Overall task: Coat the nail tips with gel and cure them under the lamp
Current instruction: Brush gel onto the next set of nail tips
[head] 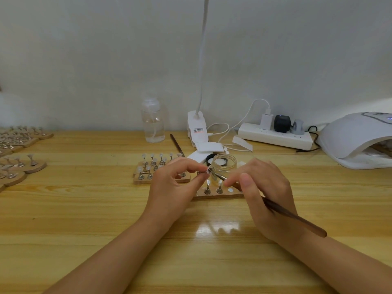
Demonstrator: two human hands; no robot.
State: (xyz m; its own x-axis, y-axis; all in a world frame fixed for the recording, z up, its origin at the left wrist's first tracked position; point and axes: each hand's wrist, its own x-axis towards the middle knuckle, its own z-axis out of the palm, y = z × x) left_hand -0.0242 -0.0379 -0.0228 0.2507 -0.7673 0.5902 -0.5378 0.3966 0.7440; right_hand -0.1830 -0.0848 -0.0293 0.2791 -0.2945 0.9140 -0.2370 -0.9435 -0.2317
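Forearms enter low in frame. Left hand pinches one nail tip at centre, raised so right hand can work its gripped brush across it. Curing lamp waits at right edge.

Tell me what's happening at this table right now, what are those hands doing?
A person is brushing gel onto a nail tip. The left hand pinches one small nail tip on its stand, and the right hand holds a long brush with its tip against it, just in front of an open glass jar. More tips wait on wooden holders below. The curing lamp sits at the far right.
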